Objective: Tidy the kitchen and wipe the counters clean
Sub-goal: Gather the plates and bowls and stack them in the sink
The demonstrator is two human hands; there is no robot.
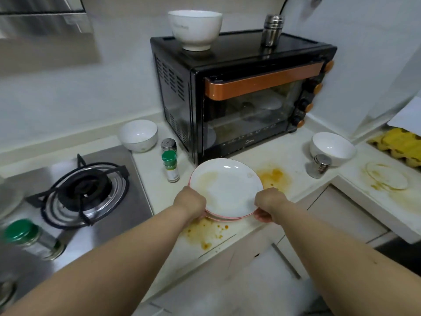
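The desk (303,156) is long and pale, and it bends round a corner on the right. A big black oven (241,94) sits at the back of it, with a white bowl (194,28) and a shiny metal shaker (272,29) standing on top. On the left is the gas stove (84,190). Right in front of the oven is a stack of plates (225,188) — white ones with a thin red edge, and the top one has a light brown smear. The left hand (190,201) grips the near left edge of the stack, and the right hand (268,205) grips the near right edge, with fingers curled under the rim. It cannot be told if the stack is resting on the desk or lifted a little. Orange stains (272,175) lie on the desk just beside the plates, and more orange spots (205,231) lie on the near side of them. Two more white bowls stand on the desk, one by the stove (139,135) and one to the right (332,148). A small green-capped jar (170,166) stands very near the left side of the stack. From here the plates could likely slip, because the hands hold only the near edge and the far side hangs free — a tilt might slide the top plate off. The stack could also bump the little jar and tip it over.
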